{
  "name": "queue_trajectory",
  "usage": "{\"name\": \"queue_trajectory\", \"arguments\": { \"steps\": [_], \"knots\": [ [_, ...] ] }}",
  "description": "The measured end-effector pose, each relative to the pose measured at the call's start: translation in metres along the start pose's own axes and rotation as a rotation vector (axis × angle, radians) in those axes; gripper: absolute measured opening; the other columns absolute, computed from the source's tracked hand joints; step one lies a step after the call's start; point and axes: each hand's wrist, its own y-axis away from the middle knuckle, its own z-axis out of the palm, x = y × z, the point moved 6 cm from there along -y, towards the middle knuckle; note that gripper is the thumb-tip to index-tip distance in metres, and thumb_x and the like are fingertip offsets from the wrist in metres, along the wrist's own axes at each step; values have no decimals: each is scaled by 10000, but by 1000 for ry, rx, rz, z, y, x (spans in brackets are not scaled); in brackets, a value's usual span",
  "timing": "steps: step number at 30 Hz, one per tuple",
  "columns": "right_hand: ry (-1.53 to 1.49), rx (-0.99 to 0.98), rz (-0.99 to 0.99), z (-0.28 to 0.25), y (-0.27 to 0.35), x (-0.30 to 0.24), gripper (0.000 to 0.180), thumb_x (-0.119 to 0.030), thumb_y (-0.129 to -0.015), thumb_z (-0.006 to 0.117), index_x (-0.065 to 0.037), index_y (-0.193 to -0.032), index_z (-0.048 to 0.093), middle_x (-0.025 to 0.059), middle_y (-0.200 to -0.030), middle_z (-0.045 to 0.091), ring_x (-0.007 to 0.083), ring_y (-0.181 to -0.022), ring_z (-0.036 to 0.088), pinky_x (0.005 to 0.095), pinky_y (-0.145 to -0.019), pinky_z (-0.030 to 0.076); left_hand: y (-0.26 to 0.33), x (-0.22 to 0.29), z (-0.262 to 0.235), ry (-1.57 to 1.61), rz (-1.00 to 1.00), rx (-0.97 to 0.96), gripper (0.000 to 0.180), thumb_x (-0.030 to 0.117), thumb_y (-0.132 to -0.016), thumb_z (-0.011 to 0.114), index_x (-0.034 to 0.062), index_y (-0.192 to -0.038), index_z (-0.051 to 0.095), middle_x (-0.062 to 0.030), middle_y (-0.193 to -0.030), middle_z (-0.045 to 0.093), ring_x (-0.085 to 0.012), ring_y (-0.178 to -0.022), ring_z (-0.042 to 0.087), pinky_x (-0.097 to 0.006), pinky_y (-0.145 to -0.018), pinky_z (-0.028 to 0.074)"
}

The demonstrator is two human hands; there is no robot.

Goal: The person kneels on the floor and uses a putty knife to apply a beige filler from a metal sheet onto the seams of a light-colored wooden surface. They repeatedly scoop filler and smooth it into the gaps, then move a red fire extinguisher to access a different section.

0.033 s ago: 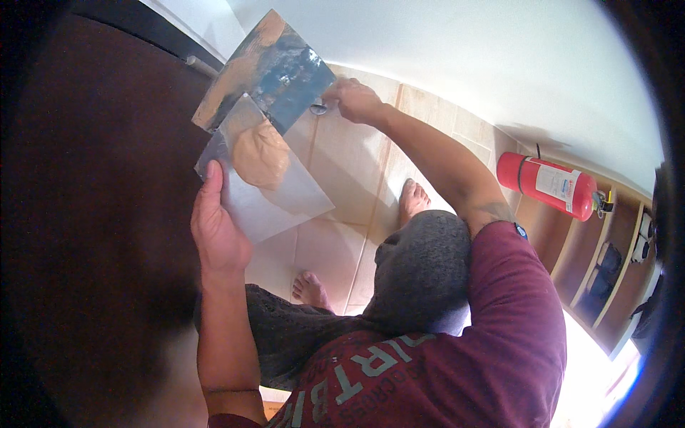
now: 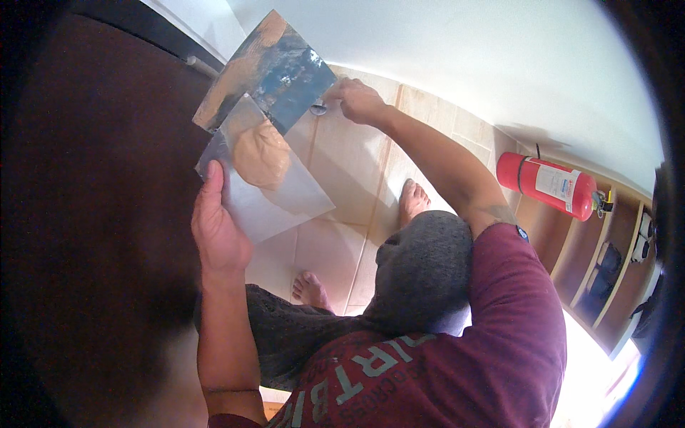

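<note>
My left hand [image 2: 217,232] is closed on the edge of a flat pale sheet [image 2: 275,214], thumb on top. On that sheet sits a lump of tan putty [image 2: 261,153]. At the far side, my right hand [image 2: 357,100] grips a wide putty knife [image 2: 285,78] by its right end; its handle is mostly hidden by the fingers. The broad, shiny dark blade has tan putty smeared along its left edge. Its lower part meets the far corner of the sheet; whether they touch I cannot tell.
A white wall [image 2: 442,43] runs along the far right. A red fire extinguisher [image 2: 549,184] is beside a wooden shelf unit [image 2: 592,264] holding dark items. A dark brown surface [image 2: 93,214] fills the left. My bare feet stand on beige floor tiles [image 2: 346,171].
</note>
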Motion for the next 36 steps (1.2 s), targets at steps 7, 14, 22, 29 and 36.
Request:
{"name": "queue_trajectory", "arguments": {
  "steps": [7, 14, 22, 29, 36],
  "knots": [
    [-620, 200, 109, -93, 70, -3, 481, -91, -953, 558, -162, -1421, 644, 106, -1105, 677, 197, -975, 657, 350, -873, 559, -6, -11, 6, 176, -127, -120, 423, 367, -1110, 487, 76, -1397, 594, -59, -1350, 661, -201, -1248, 624, -411, -1085, 478],
    [-1093, 173, -477, -180, 147, -134, 772, -227, -974, 739, -132, -1636, 353, 27, -1082, 638, 124, -958, 607, 302, -857, 519, -8, -30, 58, 496, -285, -122, 324, 270, -1109, 480, 78, -1316, 639, -83, -1185, 743, -180, -1023, 730, -339, -811, 628],
    [-1439, 278, -266, -155, 147, -142, 671, -213, -996, 738, -101, -1589, 442, 5, -1058, 641, 82, -903, 578, 276, -855, 523, -5, -56, 89, 534, -268, -96, 312, 251, -1124, 448, 46, -1280, 623, -59, -1081, 733, -128, -795, 686, -231, -597, 564],
    [-1559, 252, -89, -139, 129, -135, 489, -195, -997, 741, -73, -1452, 610, -15, -1003, 666, 64, -884, 594, 257, -777, 526, -29, -66, 57, 365, -185, 40, 357, 311, -1102, 517, 97, -1380, 585, -41, -1313, 647, -181, -1187, 599, -340, -1001, 503],
    [-1403, 161, -155, -92, 103, -99, 338, -263, -987, 759, -22, -1224, 739, 7, -888, 724, 74, -838, 636, 264, -753, 527, -33, -46, 50, 285, -86, 188, 331, 295, -1095, 542, 87, -1339, 624, -52, -1232, 707, -185, -1107, 666, -329, -925, 544]
  ]
}}
